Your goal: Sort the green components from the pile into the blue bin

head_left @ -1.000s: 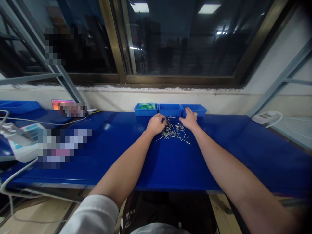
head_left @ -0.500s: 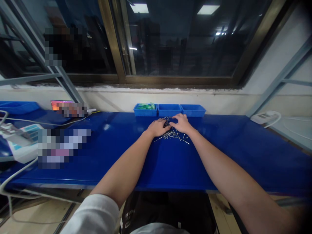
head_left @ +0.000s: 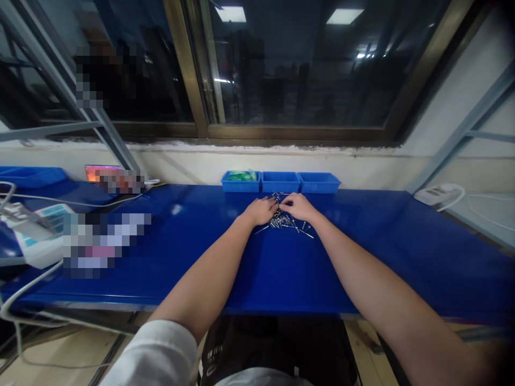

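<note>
A loose pile of thin silvery metal fasteners (head_left: 282, 220), which look like screws or rivets, lies on the blue table (head_left: 193, 236). My left hand (head_left: 262, 210) rests at the pile's left side, fingers stretched out over some of the pieces. From the right, my right hand (head_left: 296, 206) reaches to the pile's upper part with thumb and fingertips brought together. Whatever is between those fingertips is too small to make out. A few pieces lie apart from the heap, toward its front left and front right.
Behind the pile stand three blue bins: the left bin (head_left: 240, 185) holds green packets, beside the middle bin (head_left: 280, 185) and right bin (head_left: 319, 185). A white device with a cable (head_left: 436, 194) sits far right. Blurred-out items and a white-and-blue appliance (head_left: 44, 236) occupy the left.
My right hand has closed from spread fingers to a pinch and dipped slightly toward the pile. The left hand has barely shifted, its fingers now flatter.
</note>
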A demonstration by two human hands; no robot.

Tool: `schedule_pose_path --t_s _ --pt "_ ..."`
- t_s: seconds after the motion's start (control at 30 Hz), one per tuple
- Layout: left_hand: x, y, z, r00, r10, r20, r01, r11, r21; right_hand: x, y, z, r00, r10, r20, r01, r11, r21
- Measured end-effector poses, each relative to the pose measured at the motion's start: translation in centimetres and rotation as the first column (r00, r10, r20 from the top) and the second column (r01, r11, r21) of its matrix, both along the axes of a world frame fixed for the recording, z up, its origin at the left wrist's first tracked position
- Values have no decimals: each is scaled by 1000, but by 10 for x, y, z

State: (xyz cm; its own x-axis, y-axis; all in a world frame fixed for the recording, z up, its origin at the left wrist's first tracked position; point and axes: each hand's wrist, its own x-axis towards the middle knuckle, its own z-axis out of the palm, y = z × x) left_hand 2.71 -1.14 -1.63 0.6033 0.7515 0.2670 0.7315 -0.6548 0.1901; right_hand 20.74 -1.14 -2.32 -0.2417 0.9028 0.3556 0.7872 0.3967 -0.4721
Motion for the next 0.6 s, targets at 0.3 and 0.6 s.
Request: schedule_pose_path --t_s 0.3,0.6 --pt "-1 0 0 999 14 -33 -14 1000 8 3 0 -2 999 37 7 -37 999 -16" --pt "-1 3 -3 1000 13 -7 -13 1000 -16 8 3 -4 992 125 -3 -125 992 -15"
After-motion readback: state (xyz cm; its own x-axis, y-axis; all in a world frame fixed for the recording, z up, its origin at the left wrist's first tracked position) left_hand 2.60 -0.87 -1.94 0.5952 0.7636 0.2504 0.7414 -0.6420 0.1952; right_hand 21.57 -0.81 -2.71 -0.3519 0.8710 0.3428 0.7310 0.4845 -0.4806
